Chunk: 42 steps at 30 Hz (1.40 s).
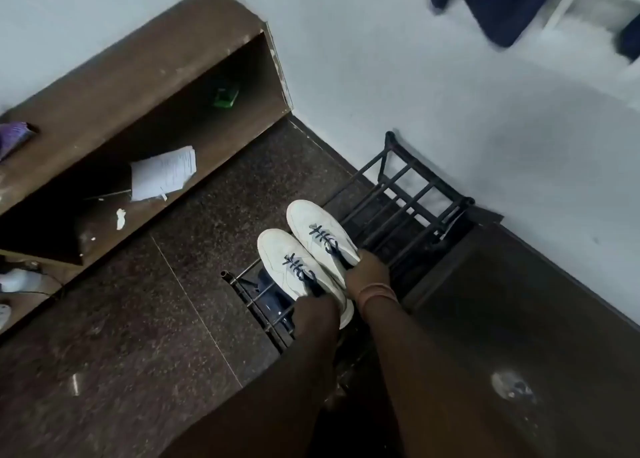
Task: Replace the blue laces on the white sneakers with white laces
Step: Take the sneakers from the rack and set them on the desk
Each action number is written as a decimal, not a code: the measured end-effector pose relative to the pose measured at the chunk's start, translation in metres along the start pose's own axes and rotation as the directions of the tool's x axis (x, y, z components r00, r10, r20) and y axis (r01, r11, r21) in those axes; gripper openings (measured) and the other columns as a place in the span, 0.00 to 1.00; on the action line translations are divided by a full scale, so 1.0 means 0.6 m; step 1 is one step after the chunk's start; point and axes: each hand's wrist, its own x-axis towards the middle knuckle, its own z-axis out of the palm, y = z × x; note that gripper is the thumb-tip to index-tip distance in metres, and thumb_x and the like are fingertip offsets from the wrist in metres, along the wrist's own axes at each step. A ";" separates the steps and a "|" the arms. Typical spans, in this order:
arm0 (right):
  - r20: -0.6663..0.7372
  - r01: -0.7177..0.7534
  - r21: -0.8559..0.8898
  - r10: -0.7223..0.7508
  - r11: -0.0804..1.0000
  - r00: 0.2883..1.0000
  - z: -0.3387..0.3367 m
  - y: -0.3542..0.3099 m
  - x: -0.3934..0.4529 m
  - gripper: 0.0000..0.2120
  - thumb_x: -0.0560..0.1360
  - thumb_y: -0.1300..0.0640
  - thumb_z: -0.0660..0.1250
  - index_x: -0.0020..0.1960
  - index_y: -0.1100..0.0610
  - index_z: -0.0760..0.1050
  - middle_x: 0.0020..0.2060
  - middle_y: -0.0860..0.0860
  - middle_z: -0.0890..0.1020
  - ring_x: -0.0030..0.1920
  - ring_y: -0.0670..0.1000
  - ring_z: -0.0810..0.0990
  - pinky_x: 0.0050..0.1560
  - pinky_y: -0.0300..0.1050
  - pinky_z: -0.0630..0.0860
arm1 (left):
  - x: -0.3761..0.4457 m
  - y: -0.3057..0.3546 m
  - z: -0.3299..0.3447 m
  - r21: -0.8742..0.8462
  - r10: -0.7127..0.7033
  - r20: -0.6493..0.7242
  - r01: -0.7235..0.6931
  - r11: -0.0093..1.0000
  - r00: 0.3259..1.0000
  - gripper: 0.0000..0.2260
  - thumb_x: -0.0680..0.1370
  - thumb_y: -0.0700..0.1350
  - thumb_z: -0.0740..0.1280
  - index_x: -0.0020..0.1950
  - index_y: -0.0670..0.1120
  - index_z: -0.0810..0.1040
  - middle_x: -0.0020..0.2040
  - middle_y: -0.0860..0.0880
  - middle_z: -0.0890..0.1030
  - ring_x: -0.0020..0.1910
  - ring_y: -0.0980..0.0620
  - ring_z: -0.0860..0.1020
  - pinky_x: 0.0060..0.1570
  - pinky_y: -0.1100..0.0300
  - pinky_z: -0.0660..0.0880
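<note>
Two white sneakers with dark blue laces are held side by side above a black metal shoe rack (408, 194). My left hand (313, 310) grips the heel end of the left sneaker (282, 253). The right sneaker (311, 220) is gripped at its heel opening by my right hand (369, 270), which wears a bangle at the wrist. Both toes point away from me. Blue laces (323, 238) run in bars across each shoe. No white laces are in view.
A brown wooden shelf unit (138, 70) stands at the left, holding papers (162, 173) and a green object (225, 96). A dark shoe (268, 293) lies in the rack under the sneakers. Dark granite floor (138, 319) spreads at left. White wall behind; dark blue cloth (491, 4) hangs at top right.
</note>
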 end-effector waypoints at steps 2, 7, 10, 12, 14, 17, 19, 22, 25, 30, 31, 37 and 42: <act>-0.002 0.008 0.021 -0.008 1.000 1.000 0.002 0.001 -0.007 0.20 0.72 0.59 0.64 0.64 0.55 0.77 0.57 0.59 0.81 0.60 0.61 0.79 0.60 0.48 0.75 | -0.011 0.005 -0.004 0.038 0.011 -0.009 -0.010 0.999 1.000 0.17 0.72 0.40 0.68 0.58 0.33 0.79 0.54 0.36 0.82 0.51 0.37 0.82 0.43 0.52 0.79; -0.040 0.002 0.284 0.010 0.959 0.999 -0.005 0.041 -0.030 0.27 0.71 0.49 0.68 0.69 0.43 0.71 0.65 0.54 0.76 0.63 0.56 0.77 0.64 0.52 0.74 | -0.044 0.005 -0.008 0.017 0.165 -0.059 -0.164 0.986 0.984 0.17 0.70 0.41 0.67 0.58 0.38 0.79 0.54 0.38 0.83 0.51 0.38 0.82 0.49 0.49 0.80; -0.103 0.026 0.522 0.033 0.853 0.994 -0.022 0.096 -0.040 0.30 0.65 0.44 0.71 0.67 0.35 0.70 0.63 0.49 0.76 0.62 0.54 0.78 0.56 0.56 0.80 | -0.077 -0.002 0.005 0.112 0.353 -0.083 -0.343 0.932 0.932 0.13 0.77 0.43 0.65 0.60 0.43 0.79 0.55 0.39 0.83 0.55 0.38 0.81 0.48 0.54 0.75; -0.156 0.068 0.581 0.030 0.811 0.987 -0.048 0.126 -0.063 0.34 0.63 0.55 0.65 0.67 0.33 0.69 0.63 0.48 0.75 0.63 0.54 0.77 0.57 0.57 0.80 | -0.106 -0.003 0.021 0.171 0.476 -0.070 -0.459 0.872 0.877 0.09 0.78 0.46 0.63 0.57 0.47 0.78 0.52 0.41 0.83 0.53 0.38 0.81 0.47 0.52 0.76; -0.240 0.126 0.602 0.028 0.788 0.970 -0.081 0.142 -0.093 0.37 0.62 0.58 0.60 0.68 0.33 0.68 0.66 0.47 0.73 0.65 0.53 0.75 0.59 0.58 0.78 | -0.130 -0.002 0.037 0.232 0.558 -0.033 -0.536 0.811 0.829 0.09 0.78 0.48 0.63 0.55 0.49 0.79 0.51 0.42 0.83 0.52 0.38 0.81 0.49 0.51 0.78; -0.318 0.173 0.744 0.114 0.645 0.941 -0.153 0.155 -0.157 0.33 0.67 0.63 0.59 0.67 0.38 0.72 0.67 0.50 0.72 0.64 0.56 0.76 0.47 0.56 0.82 | -0.173 -0.002 0.074 0.310 0.649 0.043 -0.627 0.715 0.760 0.14 0.77 0.47 0.62 0.61 0.54 0.79 0.54 0.42 0.83 0.54 0.37 0.80 0.47 0.55 0.73; -0.354 0.211 0.801 0.159 0.560 0.921 -0.196 0.170 -0.196 0.28 0.71 0.66 0.58 0.62 0.40 0.76 0.64 0.52 0.75 0.59 0.57 0.80 0.42 0.55 0.83 | -0.200 -0.007 0.095 0.322 0.716 0.111 -0.706 0.630 0.689 0.13 0.77 0.46 0.62 0.58 0.55 0.80 0.51 0.44 0.83 0.53 0.38 0.80 0.45 0.55 0.72; -0.455 0.311 0.775 0.145 0.550 0.879 -0.234 0.205 -0.255 0.18 0.73 0.65 0.60 0.54 0.47 0.79 0.52 0.55 0.82 0.51 0.59 0.83 0.38 0.57 0.83 | -0.226 -0.026 0.133 0.311 0.782 0.217 -0.801 0.511 0.584 0.07 0.76 0.47 0.61 0.48 0.53 0.79 0.45 0.47 0.83 0.48 0.39 0.80 0.45 0.54 0.74; -0.476 0.274 0.783 0.253 0.558 0.842 -0.235 0.254 -0.288 0.22 0.69 0.68 0.59 0.56 0.50 0.78 0.50 0.57 0.81 0.48 0.60 0.83 0.29 0.47 0.80 | -0.239 -0.051 0.164 0.295 0.770 0.316 -0.829 0.475 0.554 0.08 0.75 0.47 0.61 0.43 0.50 0.79 0.41 0.49 0.82 0.44 0.43 0.80 0.42 0.56 0.73; -0.514 0.237 0.754 0.325 0.613 0.794 -0.222 0.296 -0.368 0.20 0.73 0.75 0.55 0.49 0.54 0.76 0.42 0.54 0.82 0.42 0.52 0.82 0.27 0.36 0.75 | -0.246 -0.114 0.169 0.274 0.763 0.430 -0.875 0.399 0.483 0.09 0.76 0.49 0.62 0.37 0.51 0.76 0.38 0.51 0.81 0.41 0.47 0.81 0.35 0.61 0.68; -0.500 0.226 0.768 0.339 0.600 0.797 -0.214 0.298 -0.384 0.20 0.73 0.74 0.55 0.51 0.54 0.77 0.42 0.56 0.82 0.41 0.55 0.82 0.27 0.40 0.76 | -0.247 -0.126 0.162 0.275 0.765 0.436 -0.879 0.389 0.474 0.09 0.76 0.49 0.63 0.38 0.51 0.77 0.38 0.51 0.81 0.42 0.47 0.81 0.35 0.61 0.68; -0.442 0.151 0.809 0.419 0.568 0.793 -0.151 0.298 -0.432 0.17 0.72 0.69 0.57 0.53 0.52 0.74 0.45 0.62 0.79 0.42 0.63 0.81 0.35 0.65 0.80 | -0.246 -0.173 0.101 0.258 0.792 0.397 -0.885 0.387 0.463 0.09 0.75 0.52 0.63 0.46 0.51 0.82 0.39 0.52 0.80 0.44 0.44 0.80 0.42 0.59 0.71; -0.420 0.034 0.745 0.429 0.666 0.800 -0.099 0.286 -0.440 0.18 0.71 0.60 0.61 0.61 0.55 0.71 0.50 0.57 0.78 0.47 0.60 0.81 0.47 0.58 0.82 | -0.224 -0.204 0.083 0.236 0.777 0.406 -0.877 0.420 0.481 0.14 0.75 0.59 0.63 0.47 0.51 0.83 0.45 0.49 0.84 0.46 0.43 0.82 0.47 0.54 0.78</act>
